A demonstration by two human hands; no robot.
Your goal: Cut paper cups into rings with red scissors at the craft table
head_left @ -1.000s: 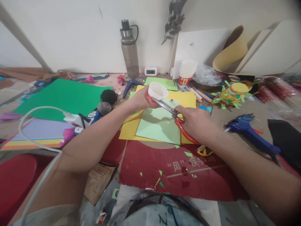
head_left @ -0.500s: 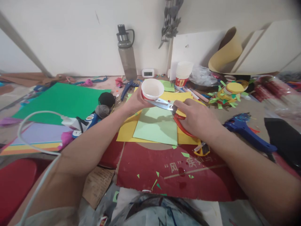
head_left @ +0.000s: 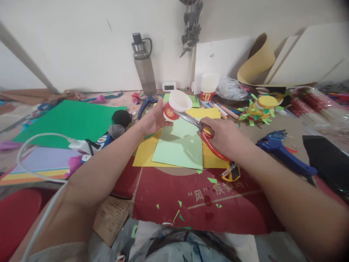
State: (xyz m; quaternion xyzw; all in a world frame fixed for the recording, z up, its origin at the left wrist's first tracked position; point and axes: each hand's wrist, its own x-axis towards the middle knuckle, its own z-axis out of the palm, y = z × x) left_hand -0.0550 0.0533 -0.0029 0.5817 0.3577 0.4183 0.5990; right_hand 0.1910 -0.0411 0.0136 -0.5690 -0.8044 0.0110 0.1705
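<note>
My left hand [head_left: 155, 118] grips a red and white paper cup [head_left: 171, 112] by its side, its white mouth tilted up and to the right. Red-handled scissors [head_left: 211, 142] are in my right hand [head_left: 222, 136], fingers wrapped round the handles. Their metal blades reach left to the cup's side just under the rim; whether they cut into it I cannot tell. Beneath both hands lie a pale green sheet [head_left: 180, 149] and yellow sheets [head_left: 144, 153] on a red printed board [head_left: 163, 193].
A yellow utility knife [head_left: 231, 171] lies below my right wrist, a blue glue gun [head_left: 286, 153] to its right. Stacked paper cups [head_left: 209, 87], a water bottle [head_left: 145, 69] and a decorated yellow cup [head_left: 261, 109] stand behind. A white cable [head_left: 40, 136] runs along my left forearm.
The cup has turned in my left hand, so its red printed side now shows and its mouth leans right. My left fingers have loosened outward. The whole view has shifted slightly.
</note>
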